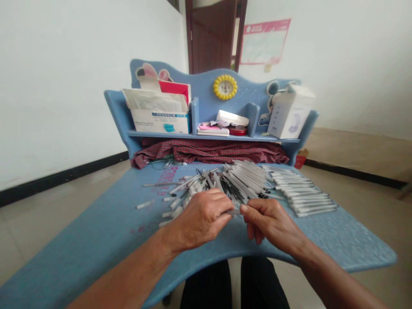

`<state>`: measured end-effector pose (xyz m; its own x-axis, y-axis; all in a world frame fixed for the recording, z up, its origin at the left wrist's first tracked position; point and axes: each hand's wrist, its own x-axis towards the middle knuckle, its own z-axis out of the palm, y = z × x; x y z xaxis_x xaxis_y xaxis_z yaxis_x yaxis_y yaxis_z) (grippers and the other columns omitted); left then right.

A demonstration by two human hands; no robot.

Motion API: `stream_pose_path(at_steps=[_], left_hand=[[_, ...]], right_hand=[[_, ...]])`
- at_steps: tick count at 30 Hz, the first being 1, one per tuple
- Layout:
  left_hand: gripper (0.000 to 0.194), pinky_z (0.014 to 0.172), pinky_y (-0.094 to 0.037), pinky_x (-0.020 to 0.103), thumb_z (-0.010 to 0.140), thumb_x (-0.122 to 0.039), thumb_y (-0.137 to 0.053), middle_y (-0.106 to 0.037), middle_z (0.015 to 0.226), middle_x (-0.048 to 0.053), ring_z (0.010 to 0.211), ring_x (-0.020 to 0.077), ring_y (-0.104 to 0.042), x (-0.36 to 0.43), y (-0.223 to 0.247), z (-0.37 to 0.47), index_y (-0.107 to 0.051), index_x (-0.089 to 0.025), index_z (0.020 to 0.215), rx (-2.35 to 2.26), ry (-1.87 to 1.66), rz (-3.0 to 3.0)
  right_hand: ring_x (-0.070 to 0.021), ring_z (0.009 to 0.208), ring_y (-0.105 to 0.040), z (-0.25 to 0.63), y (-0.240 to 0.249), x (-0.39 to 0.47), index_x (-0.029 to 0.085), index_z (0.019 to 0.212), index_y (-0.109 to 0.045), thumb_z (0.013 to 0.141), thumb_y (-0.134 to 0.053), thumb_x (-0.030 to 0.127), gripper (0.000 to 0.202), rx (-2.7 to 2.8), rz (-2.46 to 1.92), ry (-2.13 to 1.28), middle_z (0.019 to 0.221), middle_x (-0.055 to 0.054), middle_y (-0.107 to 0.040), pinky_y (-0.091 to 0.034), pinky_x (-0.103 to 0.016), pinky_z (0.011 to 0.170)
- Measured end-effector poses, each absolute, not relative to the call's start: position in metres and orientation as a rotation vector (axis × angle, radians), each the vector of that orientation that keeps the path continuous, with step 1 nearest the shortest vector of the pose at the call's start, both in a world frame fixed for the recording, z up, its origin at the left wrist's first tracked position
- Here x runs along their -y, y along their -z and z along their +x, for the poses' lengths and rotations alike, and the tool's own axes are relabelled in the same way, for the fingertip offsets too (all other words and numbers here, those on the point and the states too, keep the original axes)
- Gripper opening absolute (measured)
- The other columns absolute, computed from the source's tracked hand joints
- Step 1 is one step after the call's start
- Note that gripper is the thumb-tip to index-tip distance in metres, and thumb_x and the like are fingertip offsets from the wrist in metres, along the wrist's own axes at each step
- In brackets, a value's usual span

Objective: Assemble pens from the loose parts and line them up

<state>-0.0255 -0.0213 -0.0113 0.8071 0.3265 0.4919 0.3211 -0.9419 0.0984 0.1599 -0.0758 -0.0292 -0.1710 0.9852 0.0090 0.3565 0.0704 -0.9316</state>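
My left hand (204, 212) and my right hand (268, 219) meet near the desk's front edge, both closed on one whitish translucent pen piece (236, 211). Only a short length of it shows between my fingertips; its ends are hidden in my hands. Just beyond lies a heap of pale pen barrels (246, 176) with dark refills (233, 186) among them. Short white caps (175, 211) are scattered left of the heap, partly covered by my left hand. To the right, whitish pens (304, 191) lie side by side in a long row.
The blue desk (96, 240) has a raised shelf holding a mask box (161, 121), booklets (212, 131), a red round tin (238, 131) and a white carton (289, 113). Below the shelf lies a bunched red checked cloth (209, 151). A yellow-rimmed clock (225, 87) sits on the backboard.
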Motion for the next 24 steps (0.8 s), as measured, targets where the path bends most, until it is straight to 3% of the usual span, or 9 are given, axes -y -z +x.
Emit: stream_pose_path(at_steps=[11, 24], left_hand=[[0.02, 0.064, -0.039, 0.029, 0.088, -0.013, -0.043, -0.058, 0.071, 0.005, 0.068, 0.0164, -0.047, 0.018, 0.012, -0.031, -0.059, -0.015, 0.076, -0.733, -1.004, 3.215], [0.02, 0.061, -0.038, 0.03, 0.086, -0.013, -0.043, -0.056, 0.069, 0.004, 0.066, 0.0169, -0.047, 0.011, 0.008, -0.038, -0.056, -0.016, 0.07, -0.954, -1.044, 3.325]], right_hand=[[-0.0073, 0.02, -0.037, 0.138, 0.019, 0.058, 0.017, 0.057, -0.049, 0.08, -0.05, 0.047, 0.038, 1.289, -1.312, -1.265, 0.032, 0.001, -0.053, -0.024, -0.017, 0.025], [-0.0088, 0.02, -0.038, 0.124, 0.015, 0.04, 0.017, 0.057, -0.051, 0.079, -0.052, 0.044, 0.035, 1.21, -1.275, -1.3, 0.033, 0.0, -0.054, -0.026, -0.018, 0.024]])
